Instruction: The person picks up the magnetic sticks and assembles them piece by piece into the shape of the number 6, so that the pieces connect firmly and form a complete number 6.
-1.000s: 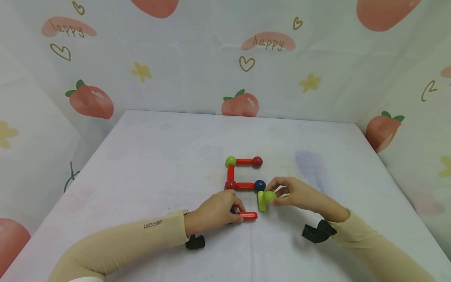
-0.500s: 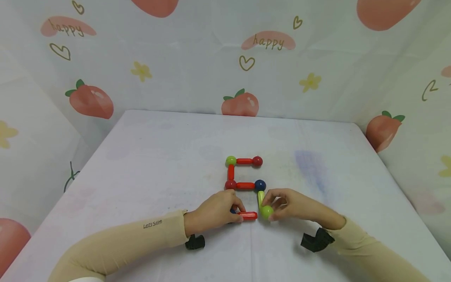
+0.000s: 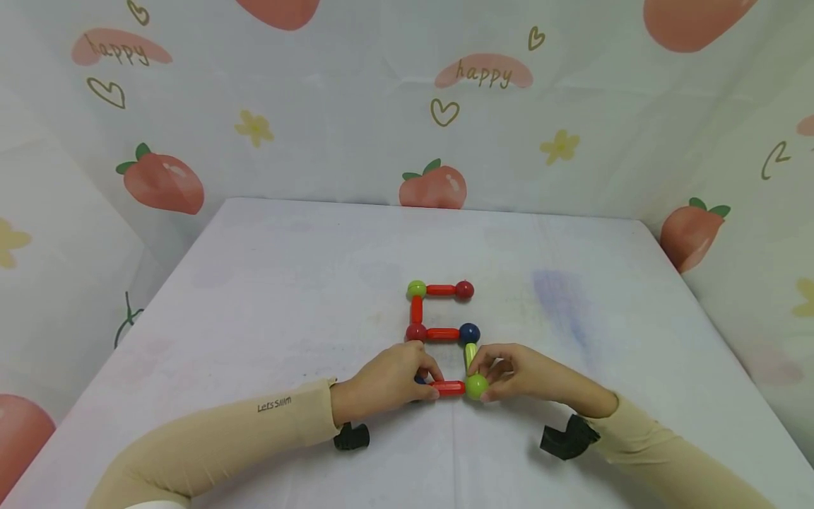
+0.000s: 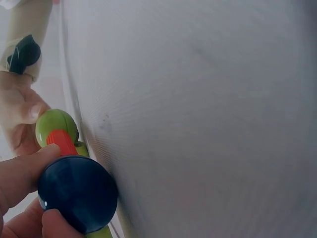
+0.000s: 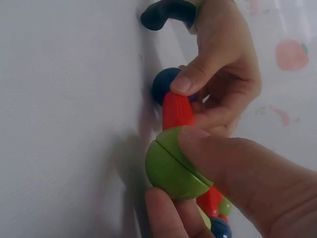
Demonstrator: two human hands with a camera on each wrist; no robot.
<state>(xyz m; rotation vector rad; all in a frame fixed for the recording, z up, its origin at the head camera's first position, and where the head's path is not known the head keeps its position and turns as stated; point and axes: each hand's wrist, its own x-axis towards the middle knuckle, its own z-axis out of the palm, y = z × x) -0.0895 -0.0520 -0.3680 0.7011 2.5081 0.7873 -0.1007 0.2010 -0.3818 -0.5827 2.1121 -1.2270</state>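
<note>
My left hand [image 3: 397, 375] pinches a blue ball [image 4: 79, 196], largely hidden in the head view, at the left end of a red rod [image 3: 450, 388]. Between thumb and fingers, my right hand [image 3: 528, 375] grips a light green ball [image 3: 476, 387], which meets the rod's right end. A yellow-green rod [image 3: 470, 353] runs from this ball up to another blue ball [image 3: 469, 333]. From there a red rod [image 3: 443, 334] leads left to a red ball [image 3: 416, 332]. Above it, more red rods join a second green ball [image 3: 417, 289] and another red ball [image 3: 464, 290].
White cloth covers the table [image 3: 305, 268], with a purple-blue stain [image 3: 562, 300] at right. A peach-printed backdrop [image 3: 356, 106] hangs behind and at the sides. Black bands [image 3: 569, 438] with wrist cameras are strapped on both sleeves.
My right hand has brought the green ball down and left, from beside the yellow-green rod to its lower end and against the red rod. My left hand has stayed put.
</note>
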